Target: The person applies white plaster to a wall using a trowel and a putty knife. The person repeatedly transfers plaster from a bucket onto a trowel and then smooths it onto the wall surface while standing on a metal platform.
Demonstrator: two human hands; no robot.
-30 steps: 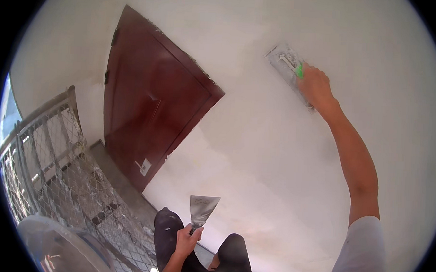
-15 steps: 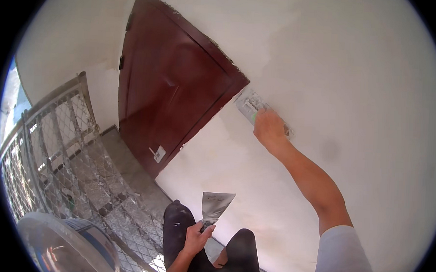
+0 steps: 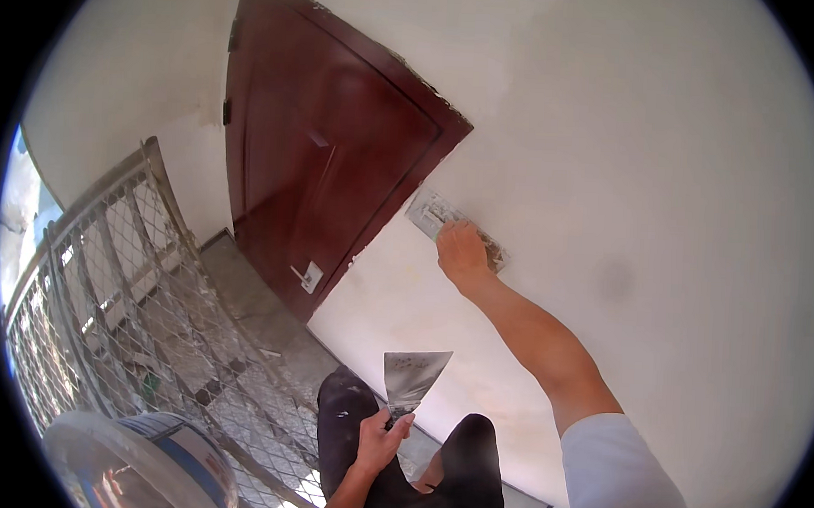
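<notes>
My right hand is closed round the handle of a plastering trowel, whose flat rectangular blade lies against the pale wall. Whitish, smeared material coats the back of the blade. The trowel's upper left end is beside the edge of the dark red door. Lower down, in front of my knees, my left hand grips a putty knife by its handle. Its wide, smudged metal blade points up, apart from the wall.
Along the left runs a metal railing with wire mesh. A white bucket stands at the lower left, close to me. The door has a handle plate near its lower right edge. A grey floor lies beyond the railing.
My right hand has moved the trowel left and down along the door's edge. The left hand, with the putty knife, has shifted slightly right in view. The whole view has tilted a little.
</notes>
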